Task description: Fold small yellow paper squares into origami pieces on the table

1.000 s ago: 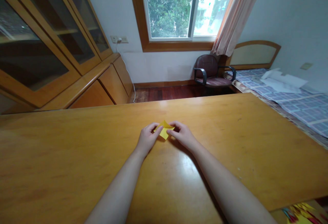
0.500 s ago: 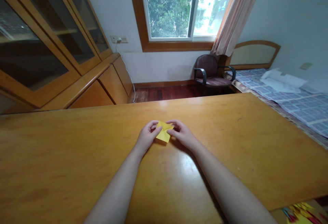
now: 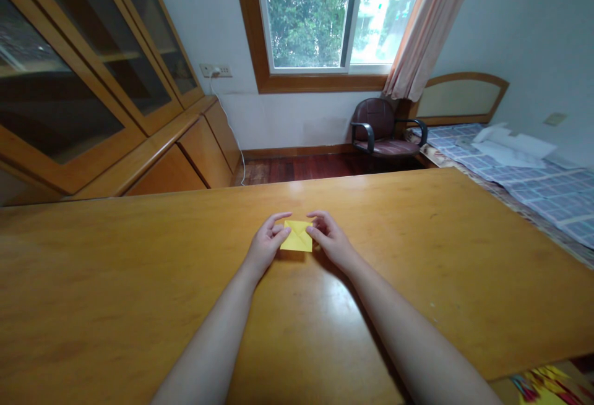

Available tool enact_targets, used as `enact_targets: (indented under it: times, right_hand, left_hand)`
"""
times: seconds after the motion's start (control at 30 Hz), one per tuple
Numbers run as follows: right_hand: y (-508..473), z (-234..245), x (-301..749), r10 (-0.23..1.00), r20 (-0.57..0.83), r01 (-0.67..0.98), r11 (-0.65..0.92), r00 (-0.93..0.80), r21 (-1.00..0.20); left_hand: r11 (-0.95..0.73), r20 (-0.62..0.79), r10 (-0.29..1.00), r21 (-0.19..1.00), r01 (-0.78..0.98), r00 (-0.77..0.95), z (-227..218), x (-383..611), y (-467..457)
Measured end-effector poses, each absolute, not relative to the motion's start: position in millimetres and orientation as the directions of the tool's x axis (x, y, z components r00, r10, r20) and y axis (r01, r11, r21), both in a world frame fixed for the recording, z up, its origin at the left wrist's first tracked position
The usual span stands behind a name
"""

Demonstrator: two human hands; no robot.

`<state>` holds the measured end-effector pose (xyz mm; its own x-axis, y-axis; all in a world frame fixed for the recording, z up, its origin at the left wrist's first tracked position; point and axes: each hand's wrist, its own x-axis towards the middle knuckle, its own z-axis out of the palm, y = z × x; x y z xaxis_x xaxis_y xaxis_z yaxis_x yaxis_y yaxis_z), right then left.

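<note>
In the center of the frame, a person's two bare hands hold a small, four-sided piece of creased yellow paper [image 3: 297, 240] above a wide, glossy, honey-brown wooden surface [image 3: 139, 281]. The left hand [image 3: 266, 242] has its thumb on the paper's left edge, and the right hand [image 3: 330, 241] has its thumb on the right edge. Both grip narrowly at the thumbs, while the index fingers extend just past the paper's far side.

The surface spreads well out to either side of the hands. Its far edge crosses mid-frame, fairly near the fingertips; its right edge slants down toward the lower right, beside a bed [image 3: 547, 188] with a blue plaid cover. Past the far edge, a maroon chair with black armrests [image 3: 378, 130] sits below a wood-framed window [image 3: 309, 15].

At upper left stands a wooden cabinet with glass doors [image 3: 158, 130], shelves faintly visible behind the panes. In the lower right corner, beneath the surface's edge, a light brown holder [image 3: 502, 387] carries a jumble of yellow, red and teal pieces [image 3: 547, 377]; I can't tell whether it is a box or a drawer.

The frame's bottom edge cuts off both forearms. The fingers beneath the paper are partly hidden, and a shadow lies under its near edge; whether it touches the wood, I can't tell.
</note>
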<state>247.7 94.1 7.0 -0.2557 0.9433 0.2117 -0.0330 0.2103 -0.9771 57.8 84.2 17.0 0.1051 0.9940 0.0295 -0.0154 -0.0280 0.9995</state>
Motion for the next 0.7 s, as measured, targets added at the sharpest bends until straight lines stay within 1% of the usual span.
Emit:
enact_targets:
  times: [0.1,0.17,0.27,0.37,0.47,0.57,0.63,0.7]
  right_hand:
    - [93,11,249,0.917,0.305,0.104,0.340,-0.258,-0.935]
    - [93,14,250,0.890,0.364,0.116,0.406,-0.275,-0.906]
    - [92,16,251,0.877,0.386,0.102,0.428,-0.285,-0.898]
    - [91,16,249,0.874,0.382,0.153,0.439,-0.300,-0.885]
    - [92,14,247,0.866,0.408,0.173,0.467,-0.290,-0.867]
    - [96,10,248,0.890,0.382,0.165,0.428,-0.250,-0.889]
    - [98,8,249,0.920,0.326,0.153,0.362,-0.217,-0.920]
    - [99,7,249,0.950,0.249,0.104,0.272,-0.189,-0.957]
  left_hand:
    - [-0.016,0.018,0.996,1.000,-0.017,0.083,17,58,85]
    - [-0.009,0.011,0.998,1.000,-0.026,0.054,17,59,86]
    - [0.003,-0.001,1.000,0.998,-0.059,0.030,18,59,86]
    - [0.012,-0.009,0.999,0.997,-0.078,0.037,19,59,86]
    - [-0.007,0.010,0.999,0.998,-0.058,0.044,18,59,87]
    - [-0.038,0.040,0.998,0.998,-0.051,0.041,13,57,89]
    - [-0.073,0.074,0.997,0.996,-0.045,0.019,8,55,91]
    - [-0.132,0.132,0.991,0.990,-0.041,-0.018,5,54,92]
